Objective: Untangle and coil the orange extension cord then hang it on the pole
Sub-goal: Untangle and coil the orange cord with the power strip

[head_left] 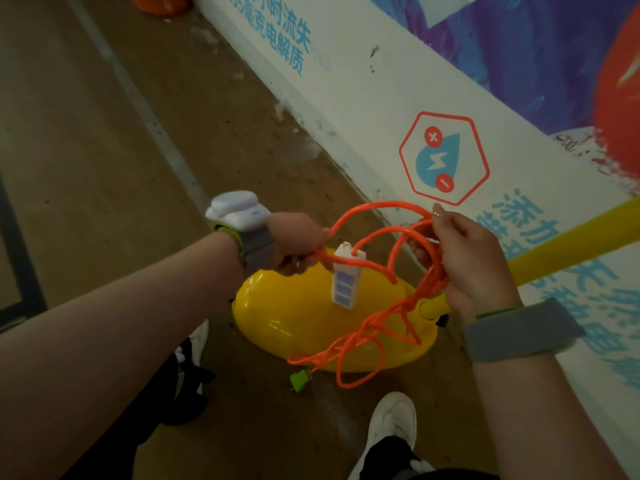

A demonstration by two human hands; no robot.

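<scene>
The orange extension cord (pixel 372 327) hangs in tangled loops between my two hands, above a yellow pole base (pixel 277 323). My left hand (pixel 298 245) grips one strand of the cord near its white socket block (pixel 344 278), which dangles upright. My right hand (pixel 474 261) holds a bunch of loops at the top of the tangle, fingers curled round them. The yellow pole (pixel 571 244) slants up to the right behind my right hand. A green plug (pixel 300 380) hangs at the bottom of the cord near the floor.
A white wall (pixel 363 81) with blue lettering and a red hexagon sign runs along the right. My white shoes (pixel 393 424) stand on the brown concrete floor (pixel 104 150) below the base. An orange object (pixel 159 3) sits at the far top.
</scene>
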